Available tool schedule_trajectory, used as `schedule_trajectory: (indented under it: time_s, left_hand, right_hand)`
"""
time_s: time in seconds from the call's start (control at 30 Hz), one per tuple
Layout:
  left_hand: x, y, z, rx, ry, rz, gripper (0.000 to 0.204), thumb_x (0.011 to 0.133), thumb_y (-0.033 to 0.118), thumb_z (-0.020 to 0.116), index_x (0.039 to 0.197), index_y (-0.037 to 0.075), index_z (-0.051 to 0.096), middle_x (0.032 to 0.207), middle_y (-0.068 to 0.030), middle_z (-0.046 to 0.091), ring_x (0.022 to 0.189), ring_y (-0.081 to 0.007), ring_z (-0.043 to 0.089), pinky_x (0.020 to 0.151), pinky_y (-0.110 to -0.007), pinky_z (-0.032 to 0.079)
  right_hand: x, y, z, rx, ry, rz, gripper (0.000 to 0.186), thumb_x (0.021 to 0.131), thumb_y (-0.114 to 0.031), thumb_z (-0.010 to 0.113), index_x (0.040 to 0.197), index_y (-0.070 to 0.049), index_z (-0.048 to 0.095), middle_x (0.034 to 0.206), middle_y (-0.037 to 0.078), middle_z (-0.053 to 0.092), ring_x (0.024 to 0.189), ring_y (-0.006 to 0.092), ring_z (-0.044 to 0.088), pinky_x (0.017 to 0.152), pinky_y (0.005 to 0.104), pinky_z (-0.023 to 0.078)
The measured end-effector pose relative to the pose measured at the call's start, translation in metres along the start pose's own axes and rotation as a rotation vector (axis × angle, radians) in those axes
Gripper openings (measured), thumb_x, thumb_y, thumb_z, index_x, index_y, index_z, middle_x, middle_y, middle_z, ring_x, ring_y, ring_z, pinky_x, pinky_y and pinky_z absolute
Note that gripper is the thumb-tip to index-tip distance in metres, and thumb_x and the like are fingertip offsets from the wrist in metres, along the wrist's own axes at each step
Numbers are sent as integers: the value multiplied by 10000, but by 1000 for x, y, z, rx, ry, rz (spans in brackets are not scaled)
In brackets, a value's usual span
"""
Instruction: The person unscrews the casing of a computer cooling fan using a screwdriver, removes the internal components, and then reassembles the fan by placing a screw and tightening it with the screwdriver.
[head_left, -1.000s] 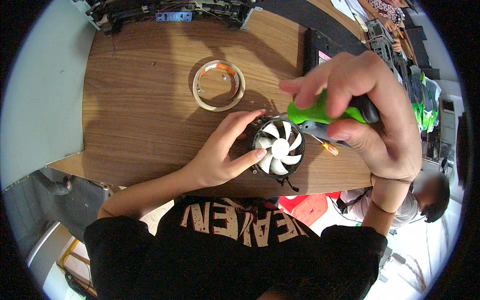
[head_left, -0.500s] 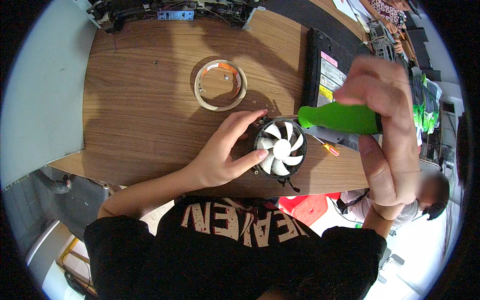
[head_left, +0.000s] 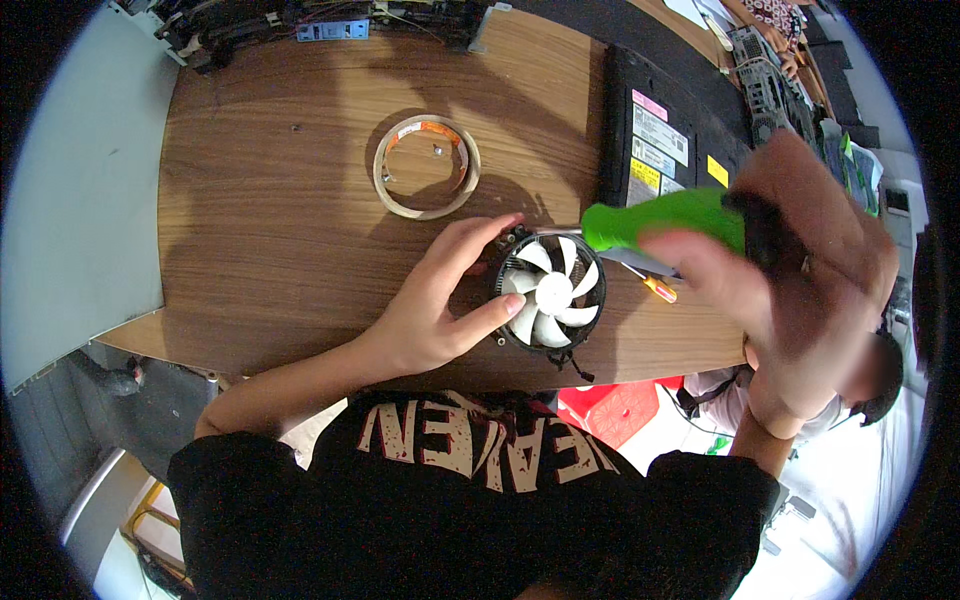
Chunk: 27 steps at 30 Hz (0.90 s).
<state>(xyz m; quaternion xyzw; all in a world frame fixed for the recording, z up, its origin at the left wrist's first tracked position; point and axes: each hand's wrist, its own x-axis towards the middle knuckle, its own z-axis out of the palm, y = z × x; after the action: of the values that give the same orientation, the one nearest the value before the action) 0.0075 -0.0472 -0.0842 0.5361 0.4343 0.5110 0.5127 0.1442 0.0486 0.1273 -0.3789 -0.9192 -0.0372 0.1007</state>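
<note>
My left hand (head_left: 430, 300) grips a round cooling fan (head_left: 553, 294) with white blades and a dark finned body, its thumb on the blades and its fingers along the far-left rim. A short black cable hangs from the fan's near side. My right hand (head_left: 815, 275), partly blurred, is closed around the thick green handle of a screwdriver (head_left: 640, 220). The screwdriver lies almost level, its metal shaft reaching left to the small corner fitting at the fan's far edge. Whether the tip sits in a screw is too small to tell.
A tape roll (head_left: 427, 212) lies beyond my left hand, with small screws (head_left: 437, 151) inside it. To the right are a black laptop (head_left: 616, 125), underside up, and a small yellow screwdriver (head_left: 660, 290). Dark machinery (head_left: 250, 30) stands at the back. Another person sits at the right.
My right hand has shifted its grip on the green handle, the fingers moving toward its black end and the thumb coming alongside. The view has shifted slightly; my left hand still holds the fan.
</note>
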Motion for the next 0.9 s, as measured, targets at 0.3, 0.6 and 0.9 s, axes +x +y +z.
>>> schedule_trajectory:
  time_s: [0.3, 0.6, 0.9]
  left_hand:
    - [-1, 3, -1, 88, 5, 25, 599, 857, 216, 628, 1362, 46, 356, 1276, -158, 414, 1170, -252, 437, 954, -357, 376]
    - [0, 3, -2, 21, -1, -14, 596, 862, 212, 626, 1355, 25, 349, 1260, -168, 415, 1167, -265, 432, 970, -353, 360]
    - [0, 6, -4, 50, -39, -29, 614, 847, 144, 615, 1376, 36, 323, 1358, -126, 367, 1261, -238, 375, 1012, -359, 348]
  right_hand:
    - [16, 26, 40, 532, 81, -532, 533, 794, -550, 571, 777, -22, 642, 802, 140, 614, 664, 224, 561, 572, 316, 421]
    - [22, 57, 35, 1265, -407, -543, 119, 796, -235, 550, 790, -117, 567, 931, 148, 588, 929, 304, 525, 818, 402, 398]
    - [24, 51, 15, 855, -318, -641, 61, 802, -120, 629, 833, -69, 640, 908, 199, 644, 853, 353, 653, 711, 392, 547]
